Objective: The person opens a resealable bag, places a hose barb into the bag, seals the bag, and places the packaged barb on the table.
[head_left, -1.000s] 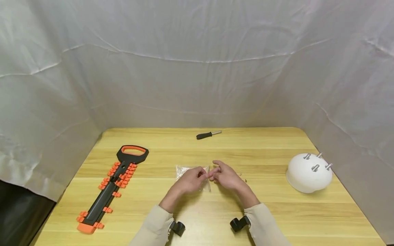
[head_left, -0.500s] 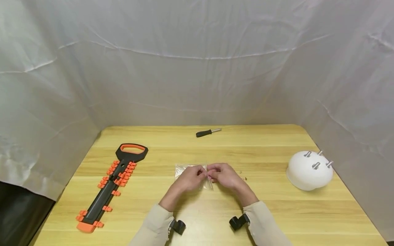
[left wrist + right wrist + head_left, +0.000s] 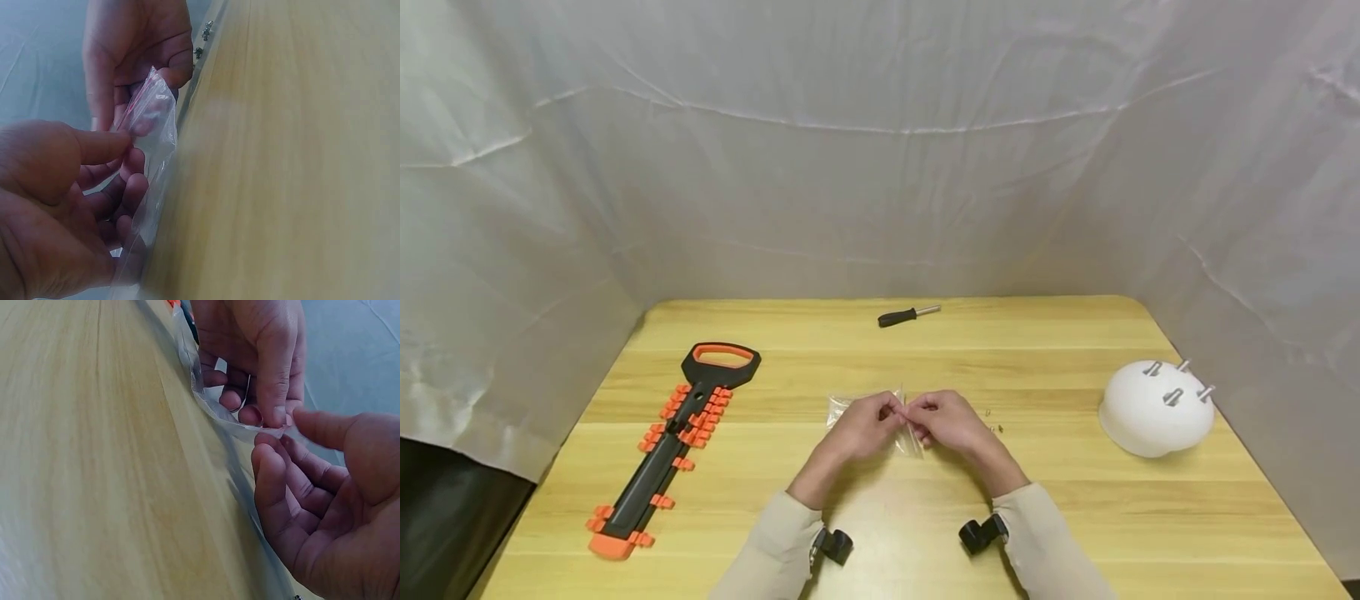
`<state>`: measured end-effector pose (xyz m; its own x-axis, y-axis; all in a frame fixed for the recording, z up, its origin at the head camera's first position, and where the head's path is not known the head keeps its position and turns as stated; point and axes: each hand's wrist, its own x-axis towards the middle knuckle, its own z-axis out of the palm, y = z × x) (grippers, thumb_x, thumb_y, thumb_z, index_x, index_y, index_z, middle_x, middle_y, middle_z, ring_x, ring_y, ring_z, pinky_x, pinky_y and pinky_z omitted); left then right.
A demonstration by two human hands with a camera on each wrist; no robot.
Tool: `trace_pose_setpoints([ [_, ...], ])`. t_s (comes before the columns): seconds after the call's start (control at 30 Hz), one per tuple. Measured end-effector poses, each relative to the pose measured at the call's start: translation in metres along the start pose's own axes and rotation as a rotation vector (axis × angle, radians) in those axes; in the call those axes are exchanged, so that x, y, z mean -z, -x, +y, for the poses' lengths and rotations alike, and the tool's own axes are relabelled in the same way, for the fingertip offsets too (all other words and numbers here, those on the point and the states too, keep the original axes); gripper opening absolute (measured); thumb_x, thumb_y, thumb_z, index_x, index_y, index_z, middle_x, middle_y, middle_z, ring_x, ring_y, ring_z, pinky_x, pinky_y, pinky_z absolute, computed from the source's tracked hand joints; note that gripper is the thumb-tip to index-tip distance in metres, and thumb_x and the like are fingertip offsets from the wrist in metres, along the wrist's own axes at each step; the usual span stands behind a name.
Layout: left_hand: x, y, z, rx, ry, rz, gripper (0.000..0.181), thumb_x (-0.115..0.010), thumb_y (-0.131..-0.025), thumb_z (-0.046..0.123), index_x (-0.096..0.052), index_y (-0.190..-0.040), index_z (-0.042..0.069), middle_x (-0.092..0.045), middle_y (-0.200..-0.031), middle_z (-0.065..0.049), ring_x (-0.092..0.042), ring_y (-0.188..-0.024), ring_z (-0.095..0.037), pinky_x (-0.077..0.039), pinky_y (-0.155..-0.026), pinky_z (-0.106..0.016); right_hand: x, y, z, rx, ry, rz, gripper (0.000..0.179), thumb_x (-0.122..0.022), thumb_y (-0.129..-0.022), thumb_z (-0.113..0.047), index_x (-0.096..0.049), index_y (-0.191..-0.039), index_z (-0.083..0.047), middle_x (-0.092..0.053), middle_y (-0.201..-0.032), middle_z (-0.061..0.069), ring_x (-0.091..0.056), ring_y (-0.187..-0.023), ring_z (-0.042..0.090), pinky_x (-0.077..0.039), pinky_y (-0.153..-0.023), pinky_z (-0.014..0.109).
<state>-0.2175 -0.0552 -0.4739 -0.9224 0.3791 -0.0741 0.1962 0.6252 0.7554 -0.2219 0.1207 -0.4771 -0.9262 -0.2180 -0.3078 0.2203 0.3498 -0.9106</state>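
Note:
Between my two hands is a clear plastic zip-lock bag (image 3: pixel 838 408) with a pinkish-red line along its mouth. My left hand (image 3: pixel 861 429) pinches the bag's mouth edge between thumb and fingers, and the film (image 3: pixel 164 125) hangs over its curled fingers in the left wrist view. From the other side, my right hand (image 3: pixel 953 425) pinches the same edge, its thumb and index finger close beside the left fingertips. In the right wrist view the bag's edge (image 3: pixel 215 419) runs up to both sets of fingertips. The hands hide part of the bag.
Several small metal fasteners (image 3: pixel 998 428) lie right of my right hand. A black-handled screwdriver (image 3: pixel 898 317) lies at the back. On the left is a long black tool (image 3: pixel 658 467) with orange clips; on the right, a white rounded object (image 3: pixel 1150 417) with metal posts.
My right hand's raised index finger has come down, and its fingertips have moved left to pinch the bag's edge beside my left hand. The head view has tilted slightly.

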Motion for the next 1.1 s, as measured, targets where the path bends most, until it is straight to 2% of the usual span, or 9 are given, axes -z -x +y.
trace_pose_setpoints([
  [0.23,0.001,-0.001,0.001,0.022,0.011,-0.009,0.014,-0.056,-0.098,0.027,-0.065,-0.094,0.018,-0.063,-0.087,0.002,-0.054,-0.078,-0.013,-0.045,-0.071,-0.028,0.001,0.001,-0.002,-0.014,0.005,0.009,0.019,-0.056,-0.095,-0.012,-0.070,-0.100,-0.001,-0.064,-0.077,0.010,-0.058,-0.065,0.015,-0.052,-0.057,0.024],
  [0.5,0.005,-0.001,0.001,0.095,0.119,-0.052,0.030,-0.047,-0.101,0.038,-0.065,-0.093,0.015,-0.061,-0.077,-0.005,-0.048,-0.060,-0.014,-0.040,-0.052,-0.025,0.001,0.002,-0.004,0.004,0.036,0.004,0.019,-0.055,-0.095,-0.015,-0.072,-0.097,-0.005,-0.066,-0.078,0.008,-0.059,-0.067,0.016,-0.050,-0.057,0.025],
  [0.77,0.007,-0.002,0.002,0.061,0.076,-0.025,0.023,-0.049,-0.100,0.028,-0.065,-0.091,0.014,-0.059,-0.075,-0.001,-0.049,-0.063,-0.012,-0.040,-0.055,-0.025,0.002,0.001,-0.003,0.033,0.066,-0.008,0.017,-0.057,-0.094,-0.013,-0.072,-0.093,-0.005,-0.066,-0.080,0.008,-0.059,-0.070,0.017,-0.049,-0.062,0.025],
  [0.9,0.007,-0.002,0.000,0.037,0.054,-0.028,0.022,-0.047,-0.101,0.023,-0.063,-0.090,0.013,-0.056,-0.074,0.000,-0.047,-0.062,-0.011,-0.039,-0.053,-0.023,0.001,0.001,-0.006,0.048,0.145,-0.012,0.016,-0.056,-0.095,-0.014,-0.069,-0.090,-0.006,-0.067,-0.080,0.006,-0.060,-0.072,0.016,-0.049,-0.063,0.025],
  [1.1,0.011,0.001,-0.004,0.077,0.113,-0.011,0.021,-0.040,-0.100,0.020,-0.054,-0.088,0.010,-0.056,-0.077,-0.005,-0.042,-0.057,-0.012,-0.034,-0.049,-0.022,0.004,0.004,-0.010,0.041,0.324,0.117,0.016,-0.054,-0.091,-0.017,-0.066,-0.081,-0.013,-0.067,-0.074,0.001,-0.058,-0.066,0.015,-0.042,-0.059,0.025],
])
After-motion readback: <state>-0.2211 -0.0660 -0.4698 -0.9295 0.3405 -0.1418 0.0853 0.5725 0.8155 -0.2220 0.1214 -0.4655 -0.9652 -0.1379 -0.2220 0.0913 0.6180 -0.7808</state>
